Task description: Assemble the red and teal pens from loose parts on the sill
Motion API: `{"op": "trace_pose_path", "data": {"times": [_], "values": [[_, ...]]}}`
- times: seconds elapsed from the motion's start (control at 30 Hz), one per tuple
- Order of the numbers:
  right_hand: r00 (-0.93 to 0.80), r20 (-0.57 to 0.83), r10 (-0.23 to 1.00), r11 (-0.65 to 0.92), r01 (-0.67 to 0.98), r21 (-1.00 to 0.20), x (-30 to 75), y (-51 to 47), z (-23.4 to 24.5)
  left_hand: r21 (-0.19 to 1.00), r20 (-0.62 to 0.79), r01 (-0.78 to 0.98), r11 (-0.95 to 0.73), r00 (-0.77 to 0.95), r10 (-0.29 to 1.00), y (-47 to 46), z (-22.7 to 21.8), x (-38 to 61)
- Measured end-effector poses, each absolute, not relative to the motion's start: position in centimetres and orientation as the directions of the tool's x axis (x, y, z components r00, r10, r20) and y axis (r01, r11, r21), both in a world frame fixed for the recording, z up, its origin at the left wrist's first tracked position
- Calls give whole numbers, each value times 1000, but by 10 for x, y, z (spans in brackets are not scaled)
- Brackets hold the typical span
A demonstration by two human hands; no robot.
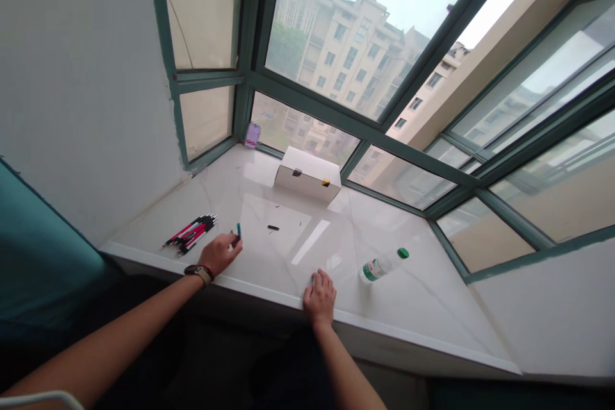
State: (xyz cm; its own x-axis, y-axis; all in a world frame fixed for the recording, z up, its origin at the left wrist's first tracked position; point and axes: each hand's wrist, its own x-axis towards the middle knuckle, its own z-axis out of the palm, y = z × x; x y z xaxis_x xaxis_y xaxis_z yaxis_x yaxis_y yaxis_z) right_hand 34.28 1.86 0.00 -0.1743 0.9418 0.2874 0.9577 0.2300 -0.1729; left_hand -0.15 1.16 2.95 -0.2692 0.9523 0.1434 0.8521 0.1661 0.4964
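Observation:
My left hand (221,254), with a watch on the wrist, rests on the white marble windowsill (408,301) with its fingers pinched on a small pen-like thing that has a teal tip (238,229). A bundle of red and black pens (191,233) lies just left of that hand. My right hand (319,298) sits at the sill's front edge, fingers curled down on the stone; whether anything is under them I cannot make out. A small dark piece (273,228) lies on the sill beyond both hands.
A white cardboard box (307,176) stands at the back by the window. A clear plastic bottle with a green cap (383,265) lies on its side right of my right hand. Green window frames (336,118) enclose the sill; a white wall is at left.

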Motion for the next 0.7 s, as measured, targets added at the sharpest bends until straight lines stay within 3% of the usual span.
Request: {"op": "trace_pose_path", "data": {"times": [0.1, 0.27, 0.4, 0.53, 0.6, 0.7], "values": [[-173, 288, 942, 226, 960, -163, 341, 17, 0, 471, 192, 861, 193, -313, 930, -1, 16, -34], [-140, 281, 949, 188, 970, -151, 338, 18, 7, 466, 137, 844, 263, -363, 922, -10, 6, -51], [-149, 235, 960, 225, 913, -339, 301, 37, 25, 435, 118, 859, 270, -352, 929, -6, 1, -50], [-376, 147, 915, 390, 727, -566, 209, 65, 40, 395, 115, 883, 254, -322, 940, -2, -2, -49], [-440, 74, 895, 393, 697, -600, 157, 80, 45, 387, 113, 885, 259, -324, 939, -2, -1, -49], [-464, 38, 885, 412, 744, -526, 96, 102, 49, 401, 133, 888, 226, -300, 945, -3, 2, -49]]}}
